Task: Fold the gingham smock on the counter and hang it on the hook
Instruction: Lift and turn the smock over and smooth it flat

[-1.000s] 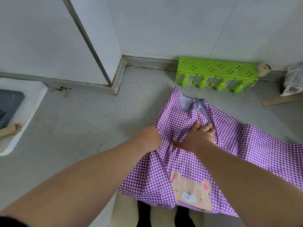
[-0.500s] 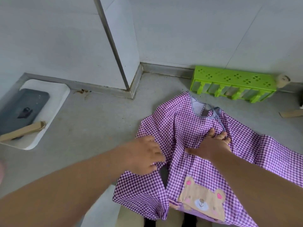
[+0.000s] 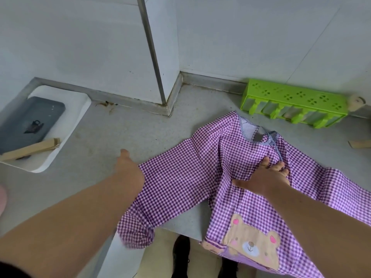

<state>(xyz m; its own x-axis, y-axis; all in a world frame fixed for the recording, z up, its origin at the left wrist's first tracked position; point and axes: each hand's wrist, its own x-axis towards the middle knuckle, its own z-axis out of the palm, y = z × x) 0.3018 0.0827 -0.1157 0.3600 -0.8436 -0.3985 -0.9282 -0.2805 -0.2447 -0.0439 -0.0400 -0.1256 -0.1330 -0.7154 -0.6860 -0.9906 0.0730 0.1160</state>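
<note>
The purple gingham smock (image 3: 202, 177) lies spread on the grey counter (image 3: 140, 133), with a bear patch (image 3: 253, 241) at its lower front hanging over the counter edge. My right hand (image 3: 263, 177) presses flat on the chest just below the striped neckline (image 3: 259, 135), fingers straight and thumb spread. My left hand (image 3: 128, 167) is at the upper edge of the left sleeve, which stretches out to the left; its fingers are hidden, so its hold on the cloth is unclear. The sleeve cuff (image 3: 136, 235) dangles off the counter. No hook is in view.
A green plastic rack (image 3: 293, 101) stands against the back wall on the right. At the left a white tray (image 3: 68, 125) carries a dark slab and a cardboard strip (image 3: 30, 150). A wall corner post (image 3: 160, 77) juts onto the counter. Shoes show below the edge.
My left hand has moved left and drawn the left sleeve out flat across the counter. My right hand has stayed pressing on the chest below the neckline.
</note>
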